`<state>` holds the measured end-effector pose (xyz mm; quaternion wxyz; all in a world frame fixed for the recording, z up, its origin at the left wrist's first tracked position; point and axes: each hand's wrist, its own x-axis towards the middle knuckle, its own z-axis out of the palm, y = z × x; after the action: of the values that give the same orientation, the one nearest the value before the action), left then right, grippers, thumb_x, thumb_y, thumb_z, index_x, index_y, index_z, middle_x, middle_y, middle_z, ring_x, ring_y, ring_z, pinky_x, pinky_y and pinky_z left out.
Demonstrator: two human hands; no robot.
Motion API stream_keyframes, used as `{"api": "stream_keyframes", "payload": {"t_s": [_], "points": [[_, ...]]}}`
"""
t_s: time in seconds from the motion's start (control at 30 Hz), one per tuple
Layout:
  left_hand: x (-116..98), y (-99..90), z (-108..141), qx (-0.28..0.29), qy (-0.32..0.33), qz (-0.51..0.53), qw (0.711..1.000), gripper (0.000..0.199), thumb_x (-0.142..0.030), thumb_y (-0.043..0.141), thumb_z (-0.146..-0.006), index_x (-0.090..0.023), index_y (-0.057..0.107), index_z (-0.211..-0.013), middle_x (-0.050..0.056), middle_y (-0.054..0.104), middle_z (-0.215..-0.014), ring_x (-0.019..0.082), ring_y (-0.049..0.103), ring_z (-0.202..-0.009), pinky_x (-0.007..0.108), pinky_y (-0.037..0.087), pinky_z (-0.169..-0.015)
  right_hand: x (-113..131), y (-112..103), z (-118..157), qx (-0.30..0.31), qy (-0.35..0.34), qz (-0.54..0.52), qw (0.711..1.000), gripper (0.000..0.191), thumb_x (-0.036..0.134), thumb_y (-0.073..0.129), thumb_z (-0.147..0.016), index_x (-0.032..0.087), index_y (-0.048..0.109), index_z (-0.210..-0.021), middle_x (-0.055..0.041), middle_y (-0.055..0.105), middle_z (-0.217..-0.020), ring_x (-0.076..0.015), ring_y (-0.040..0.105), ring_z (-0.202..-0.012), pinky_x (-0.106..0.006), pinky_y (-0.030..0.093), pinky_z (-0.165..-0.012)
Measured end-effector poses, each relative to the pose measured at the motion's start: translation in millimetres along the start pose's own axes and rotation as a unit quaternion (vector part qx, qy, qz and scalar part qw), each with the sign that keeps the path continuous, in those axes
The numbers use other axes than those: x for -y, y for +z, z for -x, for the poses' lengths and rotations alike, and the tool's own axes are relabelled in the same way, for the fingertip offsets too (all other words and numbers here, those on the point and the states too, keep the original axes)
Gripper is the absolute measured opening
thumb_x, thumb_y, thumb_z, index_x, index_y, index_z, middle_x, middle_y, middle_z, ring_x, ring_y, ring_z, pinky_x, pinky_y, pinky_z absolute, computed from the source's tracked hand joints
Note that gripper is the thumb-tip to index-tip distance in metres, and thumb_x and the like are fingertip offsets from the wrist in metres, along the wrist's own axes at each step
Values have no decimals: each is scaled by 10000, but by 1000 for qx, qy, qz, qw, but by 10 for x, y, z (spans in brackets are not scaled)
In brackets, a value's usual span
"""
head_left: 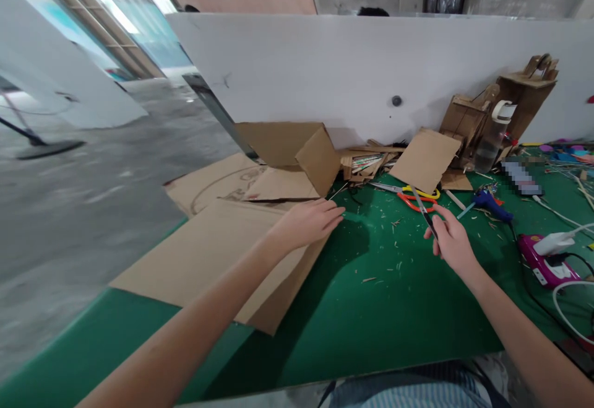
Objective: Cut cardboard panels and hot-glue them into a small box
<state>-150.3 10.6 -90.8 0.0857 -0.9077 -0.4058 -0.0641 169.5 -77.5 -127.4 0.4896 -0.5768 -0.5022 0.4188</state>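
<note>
My left hand (312, 219) is laid over the far right edge of a large folded brown cardboard sheet (218, 244). Its fingers curve past that edge, closed on it, and the thumb is hidden. The sheet's right-hand flap (281, 290) slopes and casts a shadow on the green tabletop. In my right hand (450, 241) is a slim utility knife (426, 215), its blade pointing up and away, apart from the cardboard. Just beyond the knife lie scissors with red handles (414, 203) and scissors with yellow handles (432, 194).
Behind my left hand stands an opened cardboard box (288, 148). A blue glue gun (492, 205), a phone (520, 177) and a magenta power strip (547, 265) with cables lie right. A clear bottle (492, 142) stands by cardboard structures (524, 101) along the white partition (297, 67).
</note>
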Motion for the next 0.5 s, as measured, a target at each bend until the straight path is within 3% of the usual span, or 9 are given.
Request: {"api": "stream_keyframes", "payload": {"t_s": [0.1,0.2,0.27,0.37,0.5], "points": [[-170,3,-239,-6,-4,-4,1000,417,-381,328,-978,-202,626,-1207,90,693,-1081,247,632,-1019,362,483,-859,4,-9,-24,-50,7,-67,996,599,581,501,-846,177,517,-1287,21,606,-691,-98,486,-402,-219,322,-327],[-295,48,-772,-46,-71,96,992,389,-385,412,-945,-217,582,-1252,95,633,-1241,262,576,-1156,375,464,-937,0,-17,-27,-91,30,-93,991,575,556,550,-818,187,525,-1258,32,581,-686,-103,498,-432,-214,315,-323],[-320,134,-1245,-70,-140,240,958,395,-353,548,-878,-201,579,-1241,113,587,-1328,285,521,-1240,395,406,-1020,-4,-14,-21,-103,34,-91,990,567,546,562,-816,188,525,-1254,31,578,-693,-104,499,-443,-219,329,-331],[-306,338,-1944,-82,-197,300,930,382,-331,557,-876,-112,578,-1187,204,620,-1247,314,556,-1196,423,406,-1005,-10,-3,-22,-105,30,-85,990,542,537,554,-830,191,528,-1246,33,577,-693,-99,487,-439,-223,343,-338],[-296,634,-2520,-98,-264,394,875,396,-259,674,-775,-55,589,-1104,288,627,-1181,382,562,-1179,487,399,-989,-21,1,-45,-114,50,-97,988,506,526,555,-834,200,534,-1221,45,564,-677,-94,477,-428,-209,326,-322]]}}
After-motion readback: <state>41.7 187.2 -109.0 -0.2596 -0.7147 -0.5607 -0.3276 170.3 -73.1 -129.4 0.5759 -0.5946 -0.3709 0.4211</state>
